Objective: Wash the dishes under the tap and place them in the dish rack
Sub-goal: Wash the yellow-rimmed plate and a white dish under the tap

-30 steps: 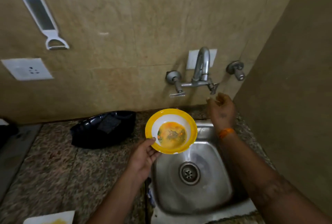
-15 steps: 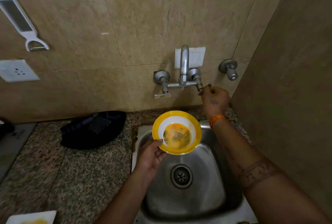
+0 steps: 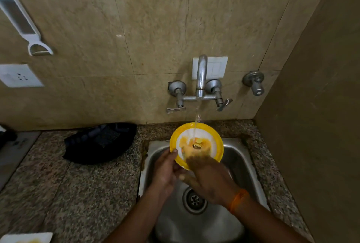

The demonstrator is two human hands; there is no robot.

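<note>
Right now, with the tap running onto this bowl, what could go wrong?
The stream lands in the yellow-rimmed bowl, held high over the sink, so orange residue may splash onto the granite counter. The left hand grips only the rim while the right hand rubs inside; the wet bowl could slip.

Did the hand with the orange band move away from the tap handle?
Yes. The right hand has left the tap's right handle and come down to the bowl over the sink, its fingers inside.
</note>
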